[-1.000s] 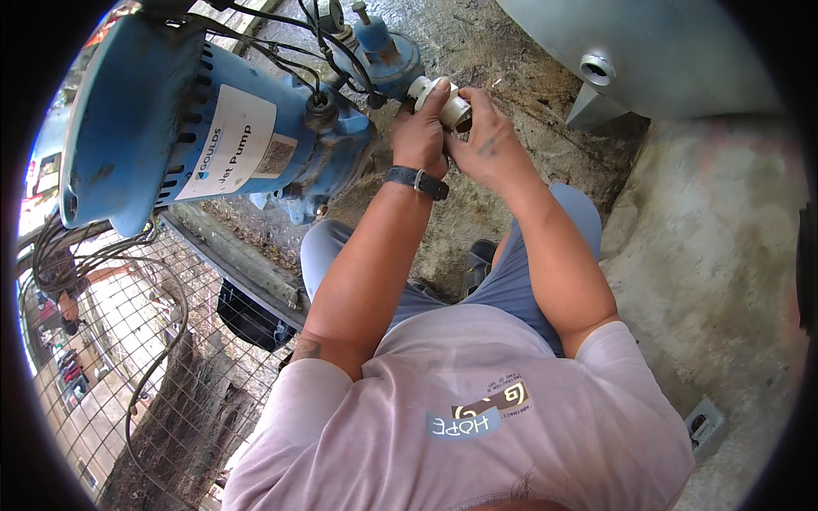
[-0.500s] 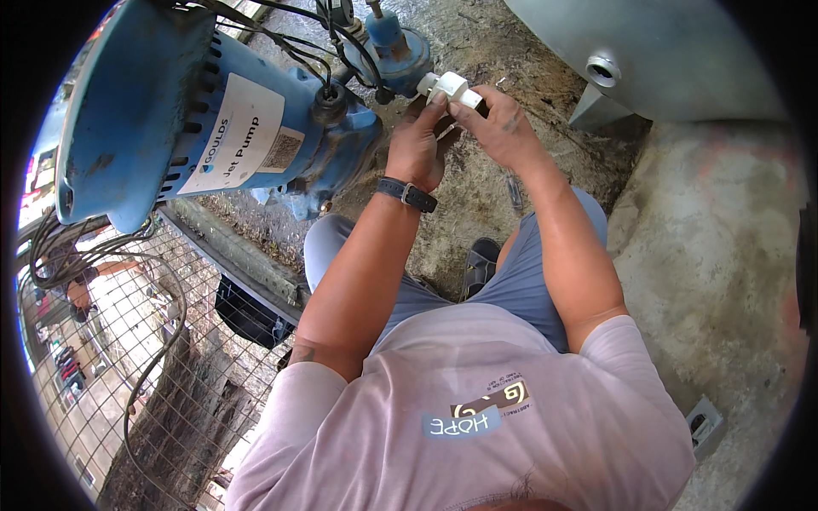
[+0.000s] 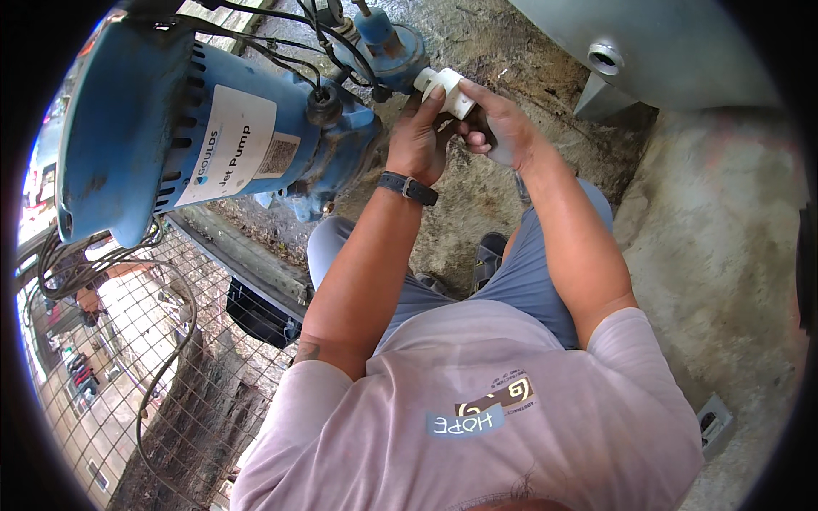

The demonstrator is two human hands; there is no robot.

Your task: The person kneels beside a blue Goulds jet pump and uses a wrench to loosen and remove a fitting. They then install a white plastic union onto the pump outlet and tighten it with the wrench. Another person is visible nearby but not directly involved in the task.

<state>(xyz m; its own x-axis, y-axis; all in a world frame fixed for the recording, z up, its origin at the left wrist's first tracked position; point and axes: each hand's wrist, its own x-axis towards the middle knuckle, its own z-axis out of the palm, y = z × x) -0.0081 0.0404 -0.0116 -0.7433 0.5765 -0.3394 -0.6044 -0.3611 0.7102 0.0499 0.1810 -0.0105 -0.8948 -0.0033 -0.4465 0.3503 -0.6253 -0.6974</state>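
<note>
A white plastic pipe fitting (image 3: 449, 92) is held between my two hands, beside the round blue front part (image 3: 394, 58) of the pump. Whether the fitting's left end touches that part, I cannot tell. My left hand (image 3: 416, 143) grips it from below, thumb on its near face; a dark wristband circles that wrist. My right hand (image 3: 504, 129) pinches its right end between thumb and fingers, the other fingers curled underneath. Left of my hands lies the blue motor body (image 3: 230, 140) of the pump, with a white label on it.
Black cables (image 3: 285, 53) run over the pump. A grey tank (image 3: 673, 51) with a threaded port (image 3: 606, 59) stands at the upper right. Wire mesh (image 3: 162, 341) lies lower left, with a cable loop across it. Rough concrete (image 3: 699, 230) extends on the right.
My right hand has shifted its hold, its fingers now curled beneath the fitting. The fitting is turned, showing more of its wide right end. The view has shifted slightly.
</note>
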